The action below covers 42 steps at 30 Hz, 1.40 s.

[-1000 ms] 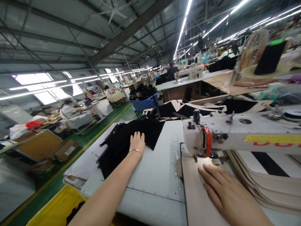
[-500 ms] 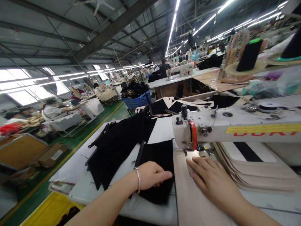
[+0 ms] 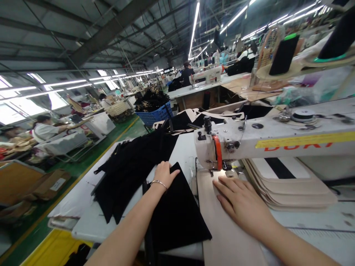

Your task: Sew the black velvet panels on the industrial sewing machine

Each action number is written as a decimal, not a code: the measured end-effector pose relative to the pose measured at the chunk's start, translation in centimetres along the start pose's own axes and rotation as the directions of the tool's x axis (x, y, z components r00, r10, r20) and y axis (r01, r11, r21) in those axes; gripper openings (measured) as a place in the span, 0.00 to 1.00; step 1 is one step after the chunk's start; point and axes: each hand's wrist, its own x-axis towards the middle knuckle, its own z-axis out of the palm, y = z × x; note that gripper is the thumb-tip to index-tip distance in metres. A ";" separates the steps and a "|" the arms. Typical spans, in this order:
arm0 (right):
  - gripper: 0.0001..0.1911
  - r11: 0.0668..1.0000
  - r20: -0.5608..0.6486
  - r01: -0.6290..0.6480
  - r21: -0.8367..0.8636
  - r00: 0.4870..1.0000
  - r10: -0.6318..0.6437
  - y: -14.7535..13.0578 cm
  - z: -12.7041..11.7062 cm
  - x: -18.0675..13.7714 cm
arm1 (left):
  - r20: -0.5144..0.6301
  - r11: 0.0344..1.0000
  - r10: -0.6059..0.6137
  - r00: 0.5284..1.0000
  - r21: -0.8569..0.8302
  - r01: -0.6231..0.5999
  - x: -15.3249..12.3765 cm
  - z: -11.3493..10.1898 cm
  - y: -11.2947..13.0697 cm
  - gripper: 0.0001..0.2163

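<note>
Head view, single: worn on the head, looking forward and down over the worktop; left hand, right hand and sewing machine at close range; green floor and ceiling in the far field.

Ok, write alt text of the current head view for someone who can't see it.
A person's left hand is on a black fabric piece beside a sewing machine, while the right hand lies palm down on a beige panel near the presser foot. More black pieces lie to the left; stacked beige panels lie beyond the right hand.
</note>
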 end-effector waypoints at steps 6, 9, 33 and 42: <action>0.21 1.000 0.000 0.005 0.007 1.000 -0.005 -0.1 -0.2 -0.1 | 0.127 0.892 0.294 0.947 -0.392 -0.224 -2.3 -3.2 2.6 0.13; 0.22 1.000 0.000 0.013 0.007 1.000 -0.013 -0.1 -0.3 -0.1 | 0.139 0.757 0.476 0.868 -0.566 -0.325 -2.9 -3.6 6.1 0.14; 0.26 1.000 0.022 0.017 -0.006 1.000 -0.017 -0.1 -0.7 -0.1 | 0.073 0.865 0.409 0.910 -0.350 -0.361 -2.4 0.3 11.1 0.06; 0.23 0.999 0.003 0.019 0.030 1.000 -0.019 0.0 -0.7 -0.2 | 0.028 0.734 0.639 0.768 -0.320 -0.599 -5.3 0.4 9.8 0.13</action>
